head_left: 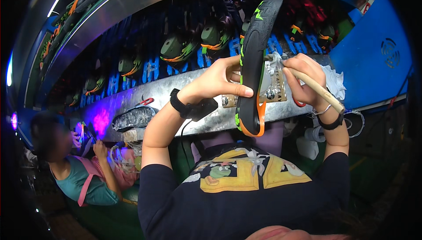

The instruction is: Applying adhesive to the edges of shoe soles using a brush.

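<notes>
My left hand [226, 79] grips a black shoe sole [255, 51] by its edge, thumb across its face. The sole stands nearly upright, with green marks along its side and an orange rim at the lower end. In my right hand [307, 75] is a brush [317, 90] with a pale wooden handle slanting down to the right. Its whitish head is right beside the sole's right edge; whether it touches, I cannot tell. Behind the sole, a clear container with a brownish tint [276, 86] stands on the metal bench [206, 119], partly hidden.
Several green-and-orange shoe uppers [173, 46] sit on blue holders beyond the bench. A dark sole-shaped piece [134, 118] lies to the left near a red-handled tool [147, 101]. White cloth [335, 82] is at right, beside a blue machine panel [373, 51]. A co-worker [88, 174] sits at left.
</notes>
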The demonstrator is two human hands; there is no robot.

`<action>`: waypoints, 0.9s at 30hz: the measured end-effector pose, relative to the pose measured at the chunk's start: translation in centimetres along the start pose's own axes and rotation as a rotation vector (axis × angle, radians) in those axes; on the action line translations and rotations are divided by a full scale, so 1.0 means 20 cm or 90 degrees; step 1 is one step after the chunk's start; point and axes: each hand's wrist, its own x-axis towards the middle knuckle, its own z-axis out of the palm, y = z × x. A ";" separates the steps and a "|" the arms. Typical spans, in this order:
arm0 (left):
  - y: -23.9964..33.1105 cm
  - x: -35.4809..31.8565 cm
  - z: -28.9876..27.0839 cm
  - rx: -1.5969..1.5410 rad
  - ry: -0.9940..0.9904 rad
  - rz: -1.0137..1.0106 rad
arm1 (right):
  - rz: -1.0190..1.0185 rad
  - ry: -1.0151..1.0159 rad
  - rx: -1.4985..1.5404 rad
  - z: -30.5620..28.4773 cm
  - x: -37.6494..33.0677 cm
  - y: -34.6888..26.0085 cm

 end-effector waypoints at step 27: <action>0.08 0.21 0.10 0.060 0.045 -0.040 | 0.274 -0.001 0.276 -0.11 -0.47 -0.06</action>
